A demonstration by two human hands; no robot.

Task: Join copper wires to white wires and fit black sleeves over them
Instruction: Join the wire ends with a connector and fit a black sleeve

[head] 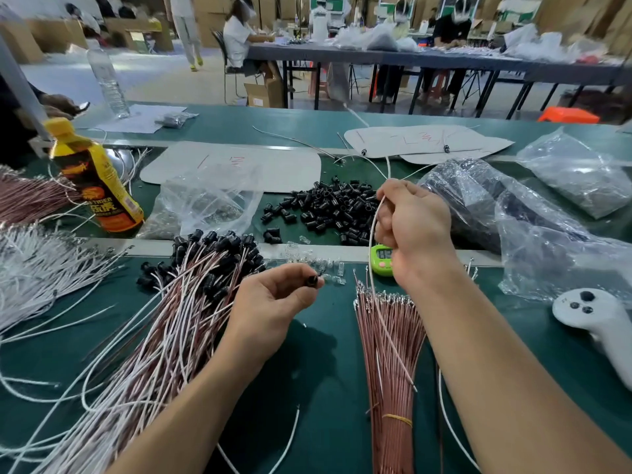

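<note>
The person sits at a green table (pixel 318 354) and both bare hands are raised a little over it. The left hand (pixel 270 302) is curled, palm turned up, and its thumb and first fingers (pixel 304 273) pinch one black sleeve (pixel 312 280) at their tips. The sleeve is small, and I cannot tell if a wire already goes into it.

The right hand (pixel 413 227) is higher and further from the body. Its fingers are closed into a loose fist around two thin wires: a white wire (pixel 373 220) that curves down from the fingertips on the thumb side, and a copper wire (pixel 393 340) that hangs below the fist and ends free over the table. How the two wires meet inside the fist is hidden.

Just under the right hand lies a bundle of copper wires (pixel 390 378), tied with a yellow band, its metal ends pointing toward the fingers. Behind the right fingers, beyond a metal strip, is a loose pile of black sleeves (pixel 328 206). A small green timer (pixel 382 260) is partly covered by the right wrist.

To the left of the left fingers spreads a big heap of finished wires (pixel 164 323), copper and white together with black sleeves on the far ends. Further left is a heap of white wires (pixel 37 271), and behind it stands a yellow bottle (pixel 92 179). To the right of the right arm lies a white controller (pixel 595 319), near clear plastic bags (pixel 533 220).
</note>
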